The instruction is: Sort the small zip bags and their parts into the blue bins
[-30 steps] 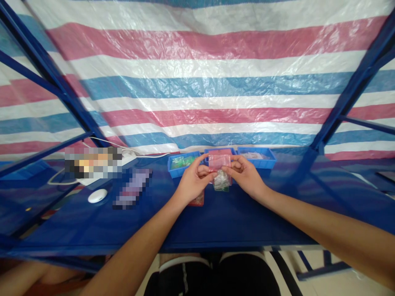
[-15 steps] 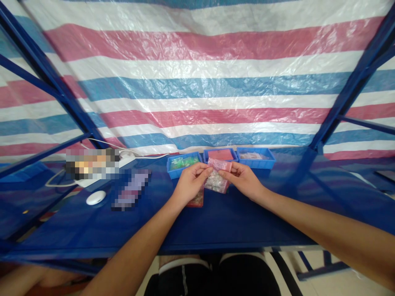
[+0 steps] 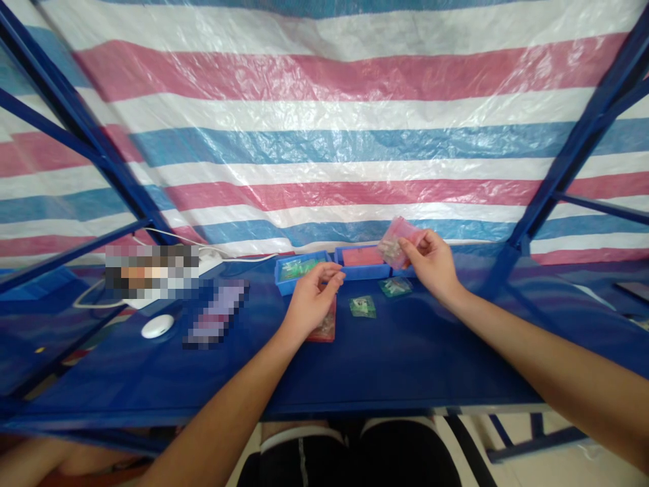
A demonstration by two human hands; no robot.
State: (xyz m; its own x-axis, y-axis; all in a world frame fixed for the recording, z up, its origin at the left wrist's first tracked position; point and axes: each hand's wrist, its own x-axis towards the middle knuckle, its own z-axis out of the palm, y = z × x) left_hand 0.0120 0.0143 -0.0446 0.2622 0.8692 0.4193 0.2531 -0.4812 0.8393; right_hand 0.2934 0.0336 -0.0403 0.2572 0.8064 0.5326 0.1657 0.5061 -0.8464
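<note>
My right hand (image 3: 430, 260) pinches a pinkish clear plastic bag (image 3: 394, 243) with small pale pieces inside. It is raised in front of the rightmost blue bin (image 3: 410, 272), which is mostly hidden. Over the table hovers my left hand (image 3: 315, 297), thumb and fingers loosely curled, slightly apart, with nothing visible in them. Partly beneath it lies a reddish bag (image 3: 324, 328) of small parts. Between the hands, a small green packet (image 3: 363, 306) lies on the table, with a second green packet (image 3: 396, 287) behind it to the right.
One blue bin (image 3: 282, 285) contains green packets; beside it, another blue bin (image 3: 362, 272) holds flat pink bags. To the left are a white oval object (image 3: 157, 327), a blurred flat item (image 3: 218, 314) and a white power strip (image 3: 152, 291) with cables. Blue frame posts flank the table (image 3: 405, 365).
My right hand has moved right and up with the pinkish bag, while my left hand has let go of it. Two green packets now show on the table where the bag was.
</note>
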